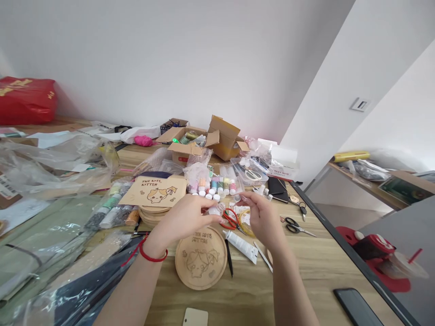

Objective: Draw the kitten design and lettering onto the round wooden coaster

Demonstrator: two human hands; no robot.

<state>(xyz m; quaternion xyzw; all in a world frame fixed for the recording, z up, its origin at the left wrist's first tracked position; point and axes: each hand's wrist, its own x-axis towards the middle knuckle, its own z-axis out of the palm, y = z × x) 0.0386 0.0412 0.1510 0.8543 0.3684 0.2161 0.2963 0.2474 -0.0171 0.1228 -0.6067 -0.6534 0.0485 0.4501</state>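
"What have the hands got?"

"The left hand (180, 222) has its fingers closed around a small clear plastic bottle (216, 209), held just above a round engraved wooden plaque (201, 258). The right hand (263, 218) is near the bottle, its fingertips (245, 198) pinched on a small clear piece (237, 198) – too small to tell what it is."

"And the containers?"

"Three cardboard boxes, all open. The front one (183, 147) holds spools, the middle one (222, 138) shows only its flaps, and the small back one (173, 124) holds something dark."

"Anything to count on the table (306, 267)?"

"A row of small pastel bottles (217, 186) with white caps – too crowded for an exact count. There are also two pairs of black-handled scissors (295, 225), one red-handled tool (229, 219), one white tube (242, 246), and one stack of wooden discs (152, 216)."
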